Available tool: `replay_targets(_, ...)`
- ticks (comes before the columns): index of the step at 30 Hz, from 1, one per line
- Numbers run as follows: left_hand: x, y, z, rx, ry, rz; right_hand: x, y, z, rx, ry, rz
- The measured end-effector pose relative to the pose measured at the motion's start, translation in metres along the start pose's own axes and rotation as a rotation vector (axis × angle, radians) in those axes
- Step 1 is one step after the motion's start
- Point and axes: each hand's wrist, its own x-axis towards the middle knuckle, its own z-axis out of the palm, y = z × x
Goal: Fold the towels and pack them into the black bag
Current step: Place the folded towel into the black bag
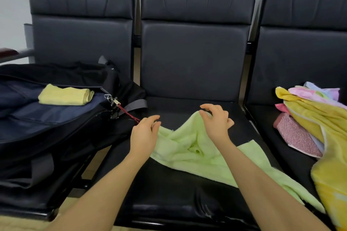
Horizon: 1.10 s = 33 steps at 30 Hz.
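A light green towel (189, 150) lies crumpled on the middle black seat (169, 189), trailing off to the front right. My left hand (144, 133) pinches its far left corner. My right hand (216, 120) pinches a raised far edge of the same towel between thumb and forefinger. On the left seat stands the black bag (56, 129), open, with a folded yellow towel (65, 95) lying on its dark blue lining.
A heap of unfolded towels (319, 118), yellow, pink and pale blue, covers the right seat. A red zipper pull (129, 114) and a grey strap (135, 104) hang from the bag toward the middle seat. Chair backs rise behind.
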Motion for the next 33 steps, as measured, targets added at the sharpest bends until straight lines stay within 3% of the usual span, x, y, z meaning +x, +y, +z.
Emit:
replay_targets(4, -0.004, -0.002, 0.006, -0.078, -0.011, 0.02, -0.015, 0.017, 0.004, -0.168, -0.185, -0.191)
replay_targets(9, -0.009, -0.002, 0.021, 0.015, -0.061, 0.11, -0.041, 0.04, 0.002, -0.399, -0.418, -0.239)
replay_targets(11, -0.012, -0.001, 0.023, 0.021, -0.072, 0.106, -0.044, 0.045, 0.001, -0.453, -0.435, -0.263)
replay_targets(13, -0.012, 0.001, 0.022, -0.024, -0.065, 0.057, -0.043, 0.042, -0.002, -0.372, -0.385, -0.237)
replay_targets(17, -0.005, 0.016, 0.013, -0.23, -0.009, -0.031, -0.036, 0.022, -0.02, 0.049, -0.235, -0.124)
replay_targets(23, 0.001, 0.056, -0.008, -0.375, 0.027, -0.007, -0.027, -0.021, -0.071, 0.376, -0.04, -0.274)
replay_targets(30, -0.012, 0.103, -0.02, -0.187, -0.219, 0.27, -0.036, -0.055, -0.098, 0.619, -0.137, -0.332)
replay_targets(33, -0.021, 0.114, -0.014, -0.296, -0.245, 0.205, -0.039, -0.059, -0.102, 0.663, -0.157, -0.336)
